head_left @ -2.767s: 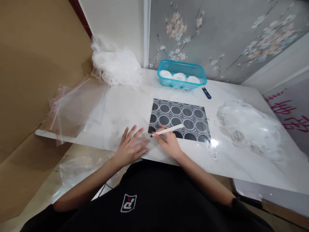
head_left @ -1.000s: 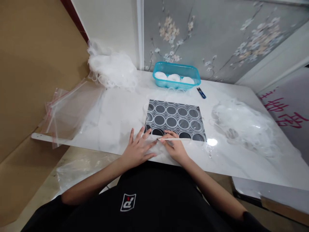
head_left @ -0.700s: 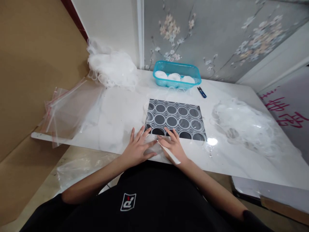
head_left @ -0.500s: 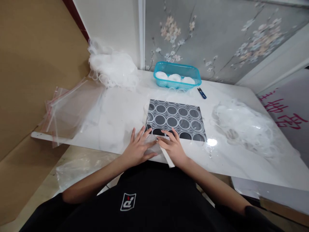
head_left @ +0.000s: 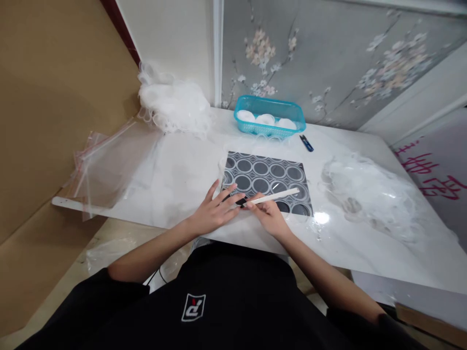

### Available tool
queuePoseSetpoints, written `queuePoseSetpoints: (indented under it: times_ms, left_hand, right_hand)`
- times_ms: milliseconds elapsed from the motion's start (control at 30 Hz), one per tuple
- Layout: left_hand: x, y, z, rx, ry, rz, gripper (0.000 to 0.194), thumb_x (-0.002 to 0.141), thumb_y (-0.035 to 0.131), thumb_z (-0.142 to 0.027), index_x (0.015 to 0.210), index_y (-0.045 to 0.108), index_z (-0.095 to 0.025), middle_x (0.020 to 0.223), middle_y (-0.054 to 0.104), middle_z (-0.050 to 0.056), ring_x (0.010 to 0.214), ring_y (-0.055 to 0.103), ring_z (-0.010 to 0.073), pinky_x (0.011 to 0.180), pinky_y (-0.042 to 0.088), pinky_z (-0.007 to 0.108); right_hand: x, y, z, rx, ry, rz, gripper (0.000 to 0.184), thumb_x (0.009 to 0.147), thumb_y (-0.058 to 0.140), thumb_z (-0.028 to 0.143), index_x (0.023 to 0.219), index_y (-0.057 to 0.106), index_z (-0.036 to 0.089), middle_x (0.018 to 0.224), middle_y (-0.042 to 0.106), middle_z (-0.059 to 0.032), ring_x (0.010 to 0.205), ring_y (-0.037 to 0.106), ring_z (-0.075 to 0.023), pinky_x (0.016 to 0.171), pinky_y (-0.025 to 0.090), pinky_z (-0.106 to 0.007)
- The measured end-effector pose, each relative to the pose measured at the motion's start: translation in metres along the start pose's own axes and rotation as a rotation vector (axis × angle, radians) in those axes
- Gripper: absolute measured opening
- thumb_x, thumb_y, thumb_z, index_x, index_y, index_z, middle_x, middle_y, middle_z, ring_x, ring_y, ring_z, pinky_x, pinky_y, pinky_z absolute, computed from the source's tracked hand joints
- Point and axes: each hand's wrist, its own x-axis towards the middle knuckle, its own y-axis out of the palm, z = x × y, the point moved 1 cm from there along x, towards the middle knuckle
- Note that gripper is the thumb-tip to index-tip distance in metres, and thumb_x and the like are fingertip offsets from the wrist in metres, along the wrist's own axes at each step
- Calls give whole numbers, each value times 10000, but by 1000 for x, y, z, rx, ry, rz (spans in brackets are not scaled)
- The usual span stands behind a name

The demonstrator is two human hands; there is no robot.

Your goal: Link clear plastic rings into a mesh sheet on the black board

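A black sheet (head_left: 260, 184) with rows of pale rings and patterned lines lies on the white table. My right hand (head_left: 272, 217), at the sheet's front edge, pinches a slim white stick-like tool (head_left: 279, 195) with a dark tip. The tool slants up to the right across the sheet, its tip pointing left toward my left hand; its exact kind is unclear. My left hand (head_left: 215, 209) rests with fingers spread over the sheet's front left corner, the fingertips close to the tool's tip. Whatever lies under the left fingers is hidden.
Behind the sheet stands a blue plastic basket (head_left: 269, 101) with white round pieces. Small blue thread snips (head_left: 306, 143) lie beside it. White translucent heaps sit at back left (head_left: 175, 104) and right (head_left: 375, 199). Clear plastic bags (head_left: 109, 165) overhang the table's left edge.
My right hand has turned the white tool from pointing back toward me to slanting up and right over the sheet. My left hand has shifted slightly, its fingers still spread.
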Motion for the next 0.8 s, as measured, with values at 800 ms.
queuePoseSetpoints:
  times_ms: [800]
  left_hand:
    - [6, 10, -10, -122, 2, 143, 117, 874, 591, -235, 977, 643, -221, 1291, 549, 73, 1343, 342, 280, 1122, 184, 593]
  right_hand:
    - [-16, -57, -5, -546, -275, -278, 235, 912, 477, 347, 844, 651, 204, 873, 655, -76, 902, 580, -237, 826, 466, -391]
